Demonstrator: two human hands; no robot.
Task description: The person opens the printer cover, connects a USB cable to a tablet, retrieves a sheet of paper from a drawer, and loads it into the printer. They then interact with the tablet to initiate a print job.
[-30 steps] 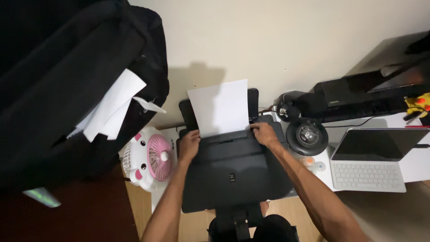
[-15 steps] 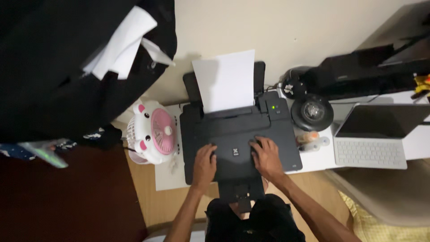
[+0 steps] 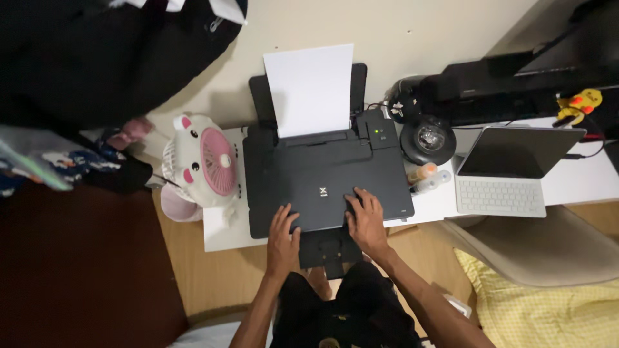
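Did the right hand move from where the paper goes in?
Yes. The right hand has come back from the paper slot at the rear of the printer to its front edge, toward the person.

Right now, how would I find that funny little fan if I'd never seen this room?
Start at the big black printer on the white desk, the one with white paper standing up at its back. Look just left of it, at the desk's end. The fan is white with a round pink grille, pink ears and pink cheeks like an animal face; nothing else nearby is pink and white.
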